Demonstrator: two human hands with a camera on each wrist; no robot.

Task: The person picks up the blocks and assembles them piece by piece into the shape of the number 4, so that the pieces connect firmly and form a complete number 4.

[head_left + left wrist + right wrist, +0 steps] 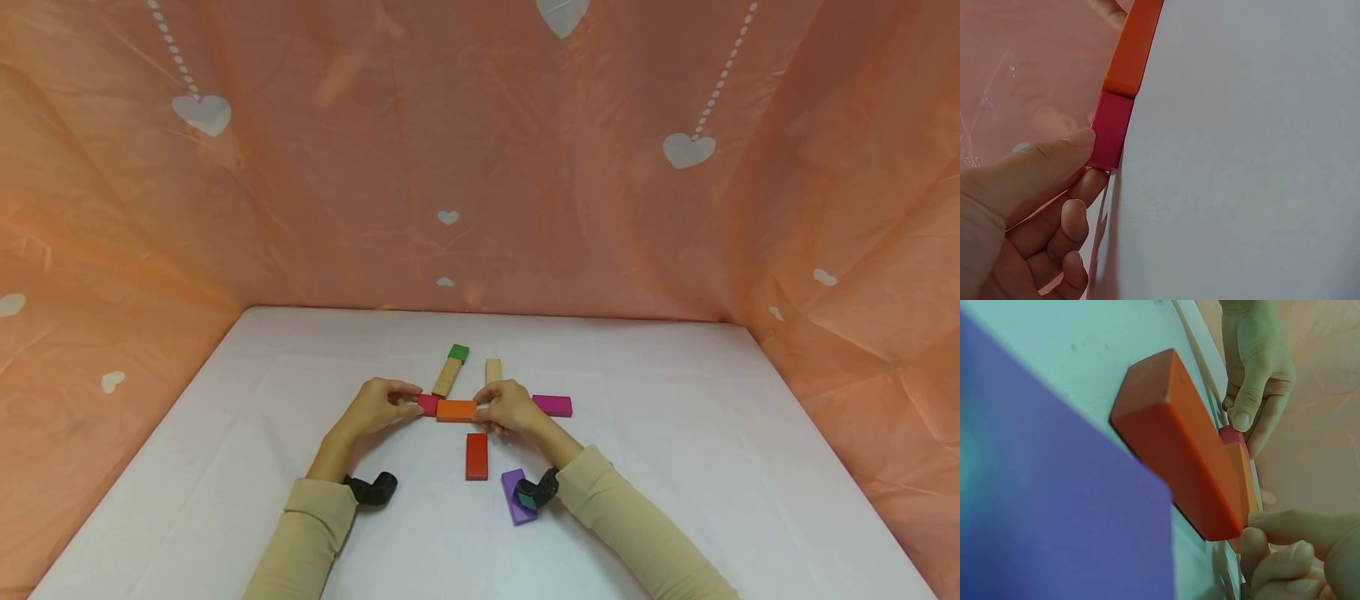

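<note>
My left hand (378, 407) pinches a small crimson block (1111, 134) between thumb and forefinger. That block's end touches the left end of an orange block (456, 411), in line with it. At the orange block's other end, the thumb and forefinger of my right hand (513, 408) pinch; the fingers hide that end. Behind the row, a plain wooden block (447, 377) leans away at a slant, with a green block (459, 353) at its far end. Another plain wooden block (492, 370) stretches back from behind the right hand, its near part covered.
A red block (477, 457) lies nearer to me than the row. The purple block (512, 483) is partly covered by the right wrist camera (537, 492). Right of the right hand lies a magenta block (552, 406). Orange sheeting (480, 167) surrounds the white table (637, 358).
</note>
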